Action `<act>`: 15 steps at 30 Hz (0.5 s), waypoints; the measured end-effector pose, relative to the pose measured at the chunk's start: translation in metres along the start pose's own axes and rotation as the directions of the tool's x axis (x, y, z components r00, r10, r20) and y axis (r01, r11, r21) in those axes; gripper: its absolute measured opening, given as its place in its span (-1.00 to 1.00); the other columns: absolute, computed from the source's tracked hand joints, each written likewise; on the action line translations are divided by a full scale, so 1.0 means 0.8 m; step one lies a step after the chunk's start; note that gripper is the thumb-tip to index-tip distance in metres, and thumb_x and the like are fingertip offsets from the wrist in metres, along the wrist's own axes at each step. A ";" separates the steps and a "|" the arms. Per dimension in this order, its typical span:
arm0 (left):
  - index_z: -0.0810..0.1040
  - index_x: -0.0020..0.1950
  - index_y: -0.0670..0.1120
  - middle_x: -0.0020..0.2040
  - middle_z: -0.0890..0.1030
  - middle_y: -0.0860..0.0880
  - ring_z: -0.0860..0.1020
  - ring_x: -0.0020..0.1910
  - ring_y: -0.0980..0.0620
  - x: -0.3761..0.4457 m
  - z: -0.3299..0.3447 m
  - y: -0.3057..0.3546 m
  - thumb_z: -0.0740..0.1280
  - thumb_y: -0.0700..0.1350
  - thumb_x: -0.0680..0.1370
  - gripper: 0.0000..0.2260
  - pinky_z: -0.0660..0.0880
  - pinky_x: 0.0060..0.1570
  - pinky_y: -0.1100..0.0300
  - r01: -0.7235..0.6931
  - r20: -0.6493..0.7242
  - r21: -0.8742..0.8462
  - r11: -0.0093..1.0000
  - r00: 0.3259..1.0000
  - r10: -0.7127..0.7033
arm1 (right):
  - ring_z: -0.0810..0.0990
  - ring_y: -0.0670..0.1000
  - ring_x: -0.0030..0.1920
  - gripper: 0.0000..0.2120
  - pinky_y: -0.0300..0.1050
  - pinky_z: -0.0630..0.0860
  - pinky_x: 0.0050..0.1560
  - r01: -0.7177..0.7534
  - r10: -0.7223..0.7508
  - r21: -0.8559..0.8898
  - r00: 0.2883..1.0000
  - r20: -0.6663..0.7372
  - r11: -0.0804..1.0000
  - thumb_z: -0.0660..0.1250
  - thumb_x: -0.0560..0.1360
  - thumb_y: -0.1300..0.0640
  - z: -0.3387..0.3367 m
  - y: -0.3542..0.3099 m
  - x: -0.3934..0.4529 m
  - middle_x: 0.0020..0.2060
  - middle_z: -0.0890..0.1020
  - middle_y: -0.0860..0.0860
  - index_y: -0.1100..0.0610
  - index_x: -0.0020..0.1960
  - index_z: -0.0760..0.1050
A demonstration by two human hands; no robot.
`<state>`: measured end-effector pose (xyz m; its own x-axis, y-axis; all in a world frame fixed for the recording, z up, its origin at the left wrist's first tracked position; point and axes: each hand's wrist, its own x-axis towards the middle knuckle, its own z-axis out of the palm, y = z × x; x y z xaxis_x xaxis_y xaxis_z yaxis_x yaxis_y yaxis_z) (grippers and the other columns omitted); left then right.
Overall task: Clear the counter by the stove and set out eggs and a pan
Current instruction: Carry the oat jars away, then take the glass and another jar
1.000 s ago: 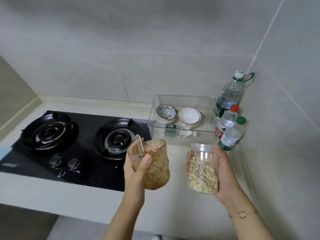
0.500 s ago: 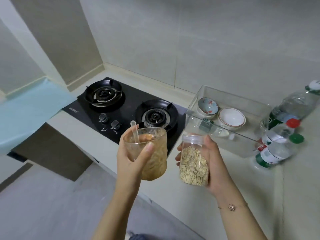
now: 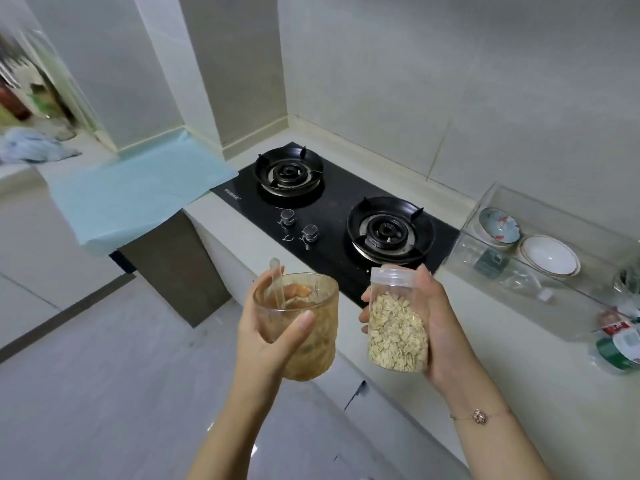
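Left hand (image 3: 266,336): fingers curled round the glass cup (image 3: 304,327), thumb pressed across its near face, the other fingers wrapped behind. The cup is held upright in the air, off the counter, over the floor near the counter's front edge. It holds a brownish mix, and a clear spoon (image 3: 277,282) stands in it, leaning left past the rim.

Right hand (image 3: 440,327): fingers curled round the clear jar of oats (image 3: 396,327), the palm against its right side, fingertips showing on its left side and the forefinger laid up by the lid. The jar is held nearly upright, tilted slightly, its lid on, just right of the cup and apart from it. A thin bracelet (image 3: 479,415) sits on the right wrist.

Edges and room: the white counter (image 3: 540,344) runs from the far left to the near right, its front edge passing under both held items. The black two-burner stove (image 3: 332,216) is set into it, far of the hands. Right of the stove, a clear bin (image 3: 485,271) holds two bowls. Water bottles (image 3: 620,344) lie at the right edge, partly cut off. Left of the stove, a light blue sheet (image 3: 138,192) covers a lower surface. Open grey floor (image 3: 104,375) fills the near left.
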<state>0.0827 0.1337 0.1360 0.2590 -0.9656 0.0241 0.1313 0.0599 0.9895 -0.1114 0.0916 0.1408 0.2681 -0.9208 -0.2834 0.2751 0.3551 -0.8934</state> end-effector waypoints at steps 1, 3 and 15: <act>0.44 0.23 0.11 0.02 0.62 0.23 0.61 0.03 0.19 -0.003 -0.026 0.003 0.42 0.13 0.16 -0.36 0.57 -0.15 0.31 -0.001 -0.012 -0.004 1.000 1.000 0.001 | 0.65 0.11 -0.17 -0.26 -0.02 0.59 -0.19 -0.024 0.024 0.001 1.000 0.003 1.000 0.26 0.33 -0.36 0.022 0.010 0.005 -0.11 0.65 0.17 0.22 0.22 0.50; 0.45 0.23 0.09 0.03 0.63 0.16 0.62 0.04 0.11 -0.006 -0.064 0.004 0.44 0.12 0.16 -0.36 0.59 -0.08 0.20 0.001 -0.037 0.002 1.000 0.999 -0.001 | 0.65 0.13 -0.17 -0.27 -0.02 0.60 -0.21 -0.041 0.041 0.001 0.999 0.013 0.999 0.28 0.35 -0.30 0.054 0.021 0.011 -0.09 0.65 0.18 0.20 0.31 0.42; 0.40 0.27 0.17 0.06 0.57 0.25 0.57 0.08 0.17 -0.014 -0.306 0.035 0.49 0.11 0.13 -0.29 0.55 -0.10 0.33 -0.083 -0.285 0.072 0.994 0.953 0.100 | 0.65 0.19 -0.17 -0.07 0.11 0.59 -0.12 -0.058 0.093 -0.137 0.960 0.264 0.989 0.52 0.08 -0.38 0.301 0.088 0.066 -0.06 0.63 0.23 0.13 0.27 0.42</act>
<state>0.3176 0.2082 0.1284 0.5327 -0.8424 0.0812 0.0404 0.1212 0.9918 0.1441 0.1065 0.1469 0.5262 -0.8086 -0.2631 0.1303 0.3824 -0.9148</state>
